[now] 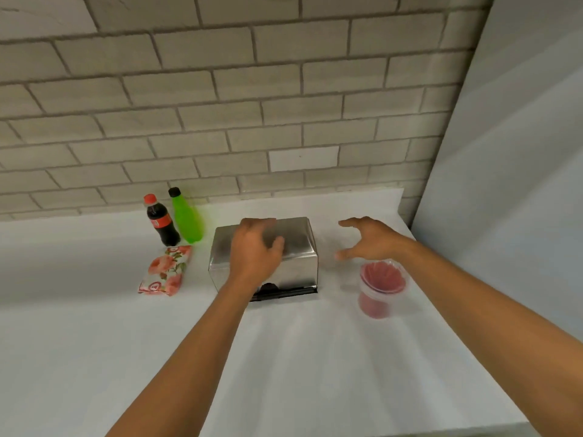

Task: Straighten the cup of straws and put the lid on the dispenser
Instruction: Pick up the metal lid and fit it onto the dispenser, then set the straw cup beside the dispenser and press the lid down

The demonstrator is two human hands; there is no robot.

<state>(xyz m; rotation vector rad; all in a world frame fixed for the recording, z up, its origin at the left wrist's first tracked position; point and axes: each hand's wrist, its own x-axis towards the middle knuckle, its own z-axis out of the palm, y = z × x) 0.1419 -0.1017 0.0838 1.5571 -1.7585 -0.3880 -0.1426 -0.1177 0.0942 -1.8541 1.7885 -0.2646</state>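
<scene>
the left hand point(257, 250) lies flat, fingers spread, on the shiny steel box-shaped dispenser point(296, 266) mid-counter. the right hand point(367, 239) hovers open, holding nothing, at 11 o'clock from the upright clear plastic cup of red straws point(381, 287).

Lidded steel dispenser point(299, 247) beside upright clear cup point(380, 291) of red straws point(381, 274).
</scene>
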